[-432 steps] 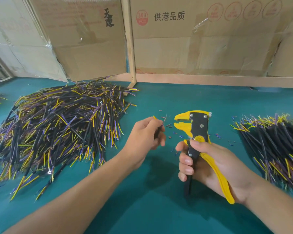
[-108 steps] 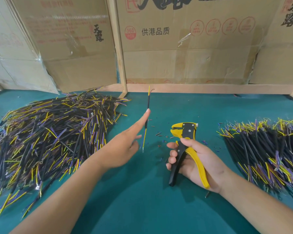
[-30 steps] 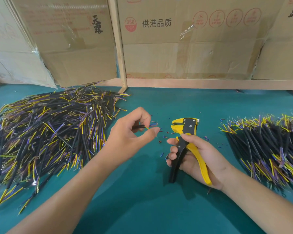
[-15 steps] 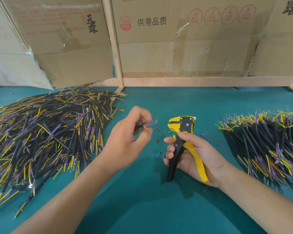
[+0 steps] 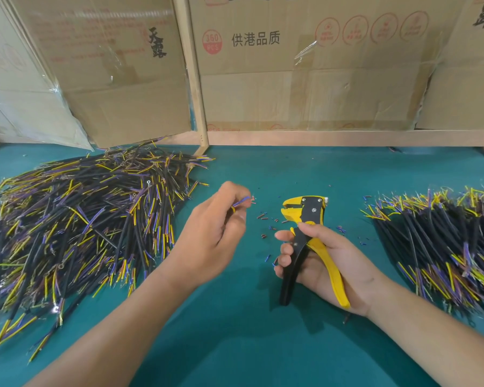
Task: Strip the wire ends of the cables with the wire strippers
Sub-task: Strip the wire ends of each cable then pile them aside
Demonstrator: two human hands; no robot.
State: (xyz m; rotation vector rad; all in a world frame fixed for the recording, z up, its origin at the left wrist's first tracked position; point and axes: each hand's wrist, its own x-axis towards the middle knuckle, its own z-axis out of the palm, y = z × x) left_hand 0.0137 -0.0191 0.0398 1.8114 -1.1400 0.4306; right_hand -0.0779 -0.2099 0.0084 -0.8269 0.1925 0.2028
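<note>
The left hand (image 5: 213, 236) hovers above the teal bench (image 5: 235, 344), fingers curled, pinching one cable (image 5: 242, 201) between thumb and fingertips. Only the cable's short blue and yellow wire ends project past the fingers, pointing right toward the tool; the rest of the cable is hidden behind the hand.

The right hand (image 5: 327, 263) grips the wire strippers (image 5: 308, 241) with fingers wrapped round the black handle and the yellow handle lying across the palm. The tool's head points away from the person, and the yellow jaws stand slightly parted with nothing between them. The wire ends and the jaws are near each other but apart.

A large pile of cables (image 5: 76, 224) (black sheaths, yellow and purple-blue wire ends) lies on the bench to the left of the left hand. A second pile of cables (image 5: 444, 247) lies at the right edge of the bench, beside the right forearm.

Small insulation scraps (image 5: 266, 219) are scattered on the bench between the two hands and around the tool's head.

Cardboard boxes (image 5: 305, 65) with printed characters stand behind the bench, separated by a wooden post (image 5: 192, 79).
</note>
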